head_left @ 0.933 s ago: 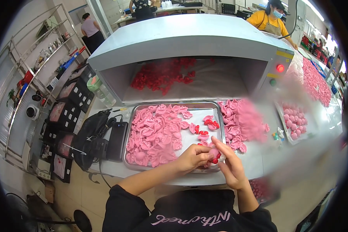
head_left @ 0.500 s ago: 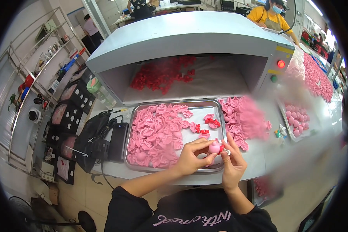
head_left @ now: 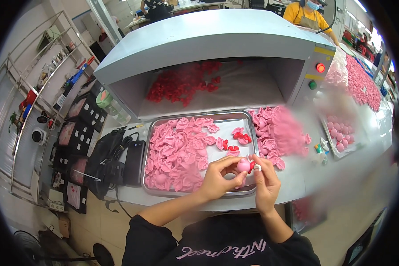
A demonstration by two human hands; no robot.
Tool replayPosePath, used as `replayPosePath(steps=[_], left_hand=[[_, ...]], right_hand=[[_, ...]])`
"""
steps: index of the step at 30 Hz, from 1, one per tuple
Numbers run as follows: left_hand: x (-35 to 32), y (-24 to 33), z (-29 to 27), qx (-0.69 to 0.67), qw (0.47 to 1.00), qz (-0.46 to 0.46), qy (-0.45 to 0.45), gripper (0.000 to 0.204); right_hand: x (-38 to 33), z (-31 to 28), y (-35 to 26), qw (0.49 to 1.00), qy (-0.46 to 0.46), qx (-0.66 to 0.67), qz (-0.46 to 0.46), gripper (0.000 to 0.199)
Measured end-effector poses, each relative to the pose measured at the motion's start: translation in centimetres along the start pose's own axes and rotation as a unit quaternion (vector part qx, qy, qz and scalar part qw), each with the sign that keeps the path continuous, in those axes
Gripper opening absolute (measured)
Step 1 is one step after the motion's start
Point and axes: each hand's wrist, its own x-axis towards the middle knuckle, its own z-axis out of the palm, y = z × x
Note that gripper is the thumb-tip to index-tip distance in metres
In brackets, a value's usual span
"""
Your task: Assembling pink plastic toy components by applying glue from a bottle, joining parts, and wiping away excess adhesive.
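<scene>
My left hand is closed, with thumb and fingers pinching a small pink ball. Against the ball's right side sits a small glossy red piece, and my right hand pinches at it from the right. A bit of white shows by the right fingertips; I cannot tell what it is. Both hands are over the right front corner of a metal tray. Many pink petal-shaped pieces are heaped in the tray's left part. Beyond my fingers lie a few pink pieces with red parts on them.
Behind the tray stands a grey box-shaped machine with red pieces inside. More pink pieces lie right of the tray. Farther right is a tray of pink balls. A black box and cables are left. A co-worker sits behind.
The view has shifted slightly. My right fingers have moved a little around the red piece and now bend more over it. My left hand keeps its hold on the pink ball.
</scene>
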Motion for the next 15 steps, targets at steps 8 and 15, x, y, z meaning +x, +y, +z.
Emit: replayPosePath(steps=[8,15], left_hand=[[0.0,0.5,0.3,0.066,0.998,0.020,0.002,0.030],[-0.4,0.0,0.6,0.091,0.995,0.037,-0.008,0.032]], right_hand=[[0.4,-0.6,-0.3,0.995,-0.034,-0.055,-0.080,0.032],[0.3,-1.3,-0.4,0.980,-0.076,-0.103,-0.150,0.031]])
